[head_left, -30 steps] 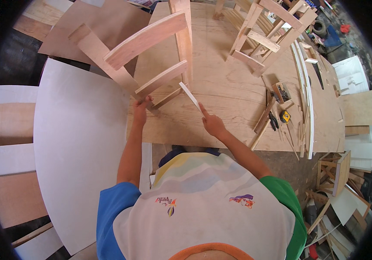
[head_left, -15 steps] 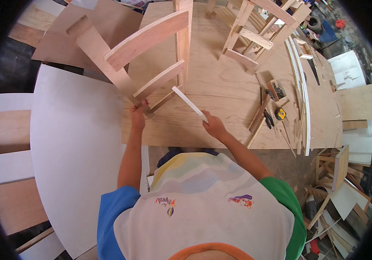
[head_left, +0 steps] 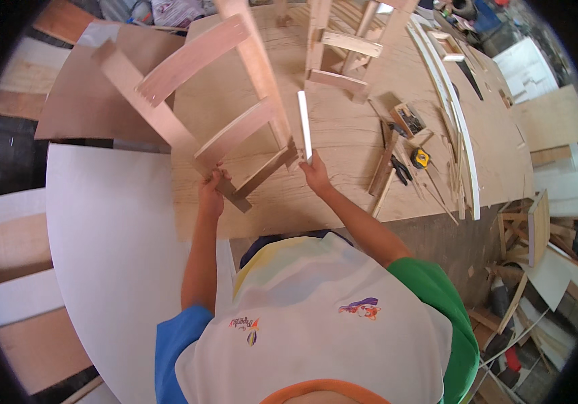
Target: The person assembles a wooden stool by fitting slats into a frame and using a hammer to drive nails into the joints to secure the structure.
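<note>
Nearest is the person's own shirt, white with a blue left sleeve and a green right one, both bare forearms reaching up onto the plywood surface (head_left: pixel 343 155), whose grain runs in pale, wavy bands. The left hand (head_left: pixel 211 194) is closed around the lower end of a chair frame (head_left: pixel 201 101) of raw, light wood: two straight uprights joined by gently curved, flat cross slats, tilted so it leans away to the upper left, its foot resting on the surface just by the hand. The right hand (head_left: pixel 316 176) is clasped on the near end of a narrow wooden strip (head_left: pixel 304 124), smooth, pale and straight, which points away from the person and lies close beside the frame's right upright. To the right lie loose thin sticks, a yellow tape measure (head_left: pixel 421 157) and long bent white strips (head_left: pixel 461 135). Farther off stands another bare wooden frame (head_left: pixel 349 47). At left, a large rounded white panel (head_left: pixel 107 242) sits under the surface's edge.
</note>
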`<state>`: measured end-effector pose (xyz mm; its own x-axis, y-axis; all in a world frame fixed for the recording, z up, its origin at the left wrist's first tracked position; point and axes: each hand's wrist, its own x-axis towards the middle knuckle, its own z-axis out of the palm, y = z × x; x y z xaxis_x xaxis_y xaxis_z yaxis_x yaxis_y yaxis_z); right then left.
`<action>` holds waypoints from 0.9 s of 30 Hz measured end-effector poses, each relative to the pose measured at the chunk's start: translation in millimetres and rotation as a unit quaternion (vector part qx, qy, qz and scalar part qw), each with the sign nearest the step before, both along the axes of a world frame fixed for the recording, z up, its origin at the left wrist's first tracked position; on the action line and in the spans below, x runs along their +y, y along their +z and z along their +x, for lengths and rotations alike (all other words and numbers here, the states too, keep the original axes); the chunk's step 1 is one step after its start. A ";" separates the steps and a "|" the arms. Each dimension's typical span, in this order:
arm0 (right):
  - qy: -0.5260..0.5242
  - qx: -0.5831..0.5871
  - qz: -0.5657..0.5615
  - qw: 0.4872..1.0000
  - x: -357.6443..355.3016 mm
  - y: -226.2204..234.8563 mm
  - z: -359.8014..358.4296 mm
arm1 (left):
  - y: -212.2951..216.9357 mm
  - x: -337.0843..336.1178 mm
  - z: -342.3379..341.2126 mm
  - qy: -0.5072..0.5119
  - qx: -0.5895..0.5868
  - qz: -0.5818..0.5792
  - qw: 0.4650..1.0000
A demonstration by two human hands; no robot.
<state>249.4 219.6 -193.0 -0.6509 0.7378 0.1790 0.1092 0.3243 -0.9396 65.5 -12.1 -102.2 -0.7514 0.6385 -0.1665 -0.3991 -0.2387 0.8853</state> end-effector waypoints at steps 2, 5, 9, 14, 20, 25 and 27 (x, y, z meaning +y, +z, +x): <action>-0.025 -0.026 0.002 0.999 5.9 -0.3 8.8 | -4.6 7.3 12.6 -0.013 -0.030 -0.010 0.999; -0.010 -0.070 -0.069 0.995 27.8 -20.9 23.9 | -17.9 19.0 29.8 -0.020 -0.084 0.000 0.996; -0.034 -0.137 -0.110 0.984 45.1 -36.6 39.8 | -50.4 37.1 42.2 -0.018 -0.164 0.012 0.986; -0.048 -0.221 -0.110 0.968 56.5 -17.1 61.1 | -105.4 55.2 53.5 0.021 -0.250 -0.022 0.968; -0.049 -0.242 -0.140 0.959 72.7 -26.6 88.6 | -139.0 56.5 77.3 -0.030 -0.239 -0.044 0.970; -0.123 -0.253 -0.086 0.956 81.7 -46.7 111.2 | -153.4 52.1 77.5 -0.110 -0.232 -0.207 0.944; -0.162 -0.226 -0.035 0.960 75.7 -40.2 120.8 | -149.7 53.2 72.6 -0.141 -0.228 -0.213 0.940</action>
